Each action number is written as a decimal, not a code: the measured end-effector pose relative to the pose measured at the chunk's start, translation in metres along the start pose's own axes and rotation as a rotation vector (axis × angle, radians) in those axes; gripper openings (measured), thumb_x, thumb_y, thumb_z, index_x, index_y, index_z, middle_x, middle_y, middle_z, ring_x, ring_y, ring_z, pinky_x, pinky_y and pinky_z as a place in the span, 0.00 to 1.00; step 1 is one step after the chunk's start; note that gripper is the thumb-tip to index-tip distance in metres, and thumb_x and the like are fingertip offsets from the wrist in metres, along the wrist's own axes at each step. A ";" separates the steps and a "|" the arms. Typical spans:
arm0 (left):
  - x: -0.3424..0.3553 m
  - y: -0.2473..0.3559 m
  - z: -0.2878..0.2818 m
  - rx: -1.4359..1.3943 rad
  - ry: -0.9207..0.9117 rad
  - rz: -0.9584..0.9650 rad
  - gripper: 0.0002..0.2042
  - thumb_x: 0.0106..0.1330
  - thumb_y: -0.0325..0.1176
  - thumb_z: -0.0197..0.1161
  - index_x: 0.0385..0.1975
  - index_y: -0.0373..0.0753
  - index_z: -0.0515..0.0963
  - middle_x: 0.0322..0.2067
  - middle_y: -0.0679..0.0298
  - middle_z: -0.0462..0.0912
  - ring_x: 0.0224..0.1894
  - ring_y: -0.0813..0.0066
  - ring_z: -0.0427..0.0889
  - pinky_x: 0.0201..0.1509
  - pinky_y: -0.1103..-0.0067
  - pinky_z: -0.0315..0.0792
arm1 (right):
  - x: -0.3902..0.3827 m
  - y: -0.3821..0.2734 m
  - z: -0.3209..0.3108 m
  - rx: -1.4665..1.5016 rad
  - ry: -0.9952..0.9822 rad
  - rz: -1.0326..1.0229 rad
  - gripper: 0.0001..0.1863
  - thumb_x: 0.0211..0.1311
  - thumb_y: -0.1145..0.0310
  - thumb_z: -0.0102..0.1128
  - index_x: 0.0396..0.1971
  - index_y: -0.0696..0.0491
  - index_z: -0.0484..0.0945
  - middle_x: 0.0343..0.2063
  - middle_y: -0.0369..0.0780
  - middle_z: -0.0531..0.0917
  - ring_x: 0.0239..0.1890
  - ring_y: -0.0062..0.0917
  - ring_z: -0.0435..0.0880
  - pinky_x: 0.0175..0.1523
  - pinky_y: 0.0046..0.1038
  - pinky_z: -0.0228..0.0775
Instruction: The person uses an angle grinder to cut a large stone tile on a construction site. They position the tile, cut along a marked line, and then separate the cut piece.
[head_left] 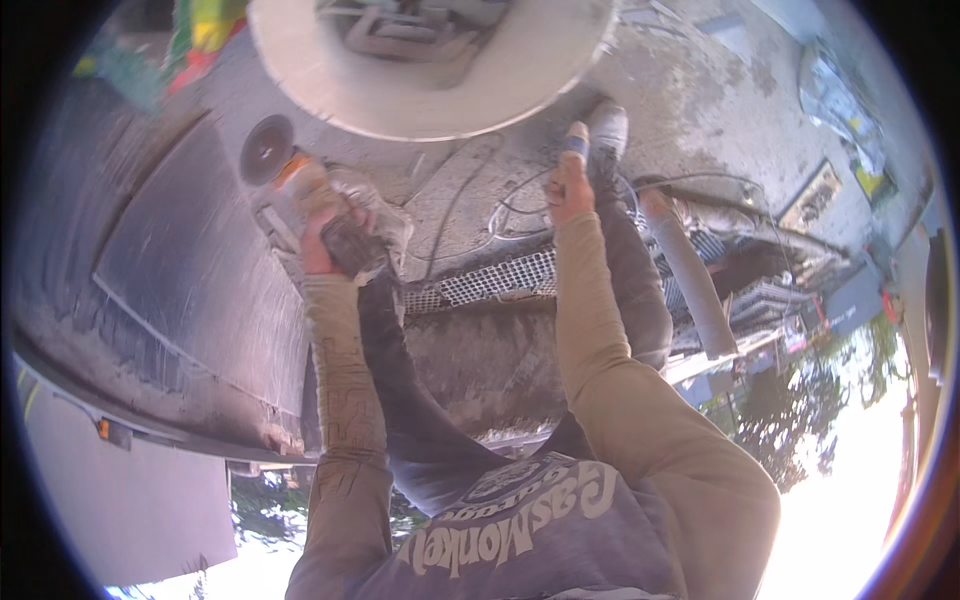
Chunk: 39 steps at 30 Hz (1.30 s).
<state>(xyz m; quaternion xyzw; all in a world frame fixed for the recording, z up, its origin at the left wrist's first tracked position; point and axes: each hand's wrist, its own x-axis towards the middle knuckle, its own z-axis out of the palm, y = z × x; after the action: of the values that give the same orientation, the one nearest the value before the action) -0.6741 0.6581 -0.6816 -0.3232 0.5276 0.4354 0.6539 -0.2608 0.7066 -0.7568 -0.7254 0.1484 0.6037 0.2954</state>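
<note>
My left hand (322, 240) is closed around an angle grinder (297, 178) with an orange head and a dark rear end. The grinder's round disc (267, 150) faces up at the left, beside the large dark metal panel (200, 270). Motion blur hides whether the disc spins. My right hand (571, 192) is up beside my right shoe (607, 130), its fingers curled in. A tan, finger-like tip with a blue band (575, 146) sticks up from it; whether this is a wrapped finger or a held thing is unclear.
A large pale round tub (430, 118) with metal pieces (420, 38) stands ahead. Dark cable (470, 180) loops over the dusty floor. A perforated metal strip (500, 278) runs below my hands. A grey pipe (692, 280), slatted metal parts and a crumpled plastic bag (838, 100) are on the right.
</note>
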 end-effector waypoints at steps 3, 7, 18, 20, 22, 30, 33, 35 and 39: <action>-0.001 -0.001 0.010 0.042 0.064 0.080 0.14 0.59 0.33 0.67 0.42 0.35 0.78 0.35 0.59 0.82 0.37 0.61 0.83 0.53 0.60 0.79 | -0.021 0.021 0.009 -0.068 -0.108 0.026 0.12 0.67 0.54 0.65 0.35 0.46 0.75 0.20 0.30 0.70 0.17 0.14 0.67 0.16 0.20 0.53; -0.018 -0.003 0.015 -0.053 0.090 0.054 0.11 0.61 0.33 0.65 0.39 0.34 0.78 0.32 0.57 0.81 0.34 0.61 0.83 0.51 0.65 0.81 | -0.074 0.087 0.026 -0.722 0.176 0.013 0.20 0.64 0.52 0.67 0.46 0.51 0.77 0.27 0.36 0.80 0.26 0.23 0.80 0.26 0.30 0.71; 0.084 0.041 -0.042 0.050 -0.008 0.091 0.14 0.60 0.34 0.70 0.42 0.34 0.81 0.35 0.58 0.85 0.35 0.67 0.85 0.44 0.75 0.80 | -0.123 0.134 0.240 -1.542 -0.704 -0.785 0.43 0.52 0.59 0.74 0.67 0.58 0.67 0.52 0.51 0.83 0.60 0.47 0.79 0.66 0.39 0.71; 0.097 0.053 -0.031 0.021 -0.099 0.081 0.14 0.60 0.34 0.71 0.43 0.35 0.82 0.37 0.60 0.86 0.38 0.69 0.85 0.44 0.75 0.80 | -0.109 0.152 0.283 -1.606 -0.751 -0.352 0.51 0.49 0.60 0.76 0.71 0.58 0.59 0.54 0.52 0.82 0.60 0.49 0.80 0.66 0.39 0.72; 0.135 0.064 -0.050 0.081 -0.176 0.114 0.20 0.59 0.36 0.73 0.50 0.37 0.80 0.40 0.62 0.86 0.42 0.70 0.85 0.47 0.74 0.79 | -0.079 0.180 0.303 -1.472 -0.749 -0.498 0.53 0.48 0.59 0.77 0.72 0.55 0.57 0.55 0.52 0.82 0.60 0.49 0.80 0.66 0.40 0.72; 0.155 0.095 -0.033 0.663 0.113 0.163 0.41 0.57 0.45 0.76 0.68 0.34 0.66 0.58 0.52 0.80 0.60 0.61 0.79 0.63 0.71 0.74 | 0.030 0.191 0.350 -1.706 -0.508 -0.737 0.52 0.49 0.60 0.74 0.74 0.51 0.55 0.60 0.51 0.78 0.63 0.47 0.76 0.68 0.44 0.67; 0.127 0.075 -0.064 0.746 0.018 0.164 0.40 0.58 0.49 0.76 0.67 0.34 0.69 0.62 0.48 0.77 0.65 0.59 0.76 0.67 0.66 0.71 | 0.054 0.184 0.349 -1.746 -0.461 -0.759 0.51 0.50 0.61 0.73 0.75 0.49 0.55 0.66 0.51 0.72 0.70 0.46 0.68 0.73 0.47 0.59; 0.126 0.048 -0.129 0.792 0.001 0.285 0.37 0.59 0.49 0.76 0.65 0.35 0.72 0.63 0.49 0.77 0.65 0.60 0.76 0.66 0.63 0.71 | 0.051 0.197 0.357 -1.755 -0.484 -0.751 0.53 0.50 0.60 0.74 0.75 0.48 0.53 0.70 0.50 0.67 0.74 0.46 0.61 0.76 0.49 0.54; 0.062 0.013 -0.173 0.765 0.115 0.203 0.32 0.61 0.41 0.74 0.63 0.32 0.74 0.60 0.49 0.80 0.63 0.63 0.78 0.63 0.71 0.74 | 0.066 0.198 0.343 -1.937 -0.308 -0.840 0.57 0.52 0.58 0.74 0.77 0.45 0.46 0.73 0.50 0.61 0.77 0.48 0.54 0.78 0.50 0.49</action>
<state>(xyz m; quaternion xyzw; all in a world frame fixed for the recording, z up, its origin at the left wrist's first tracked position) -0.7524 0.5244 -0.7819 -0.0262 0.7166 0.2510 0.6503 -0.6297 0.7699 -0.9026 -0.5601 -0.6956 0.3994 -0.2073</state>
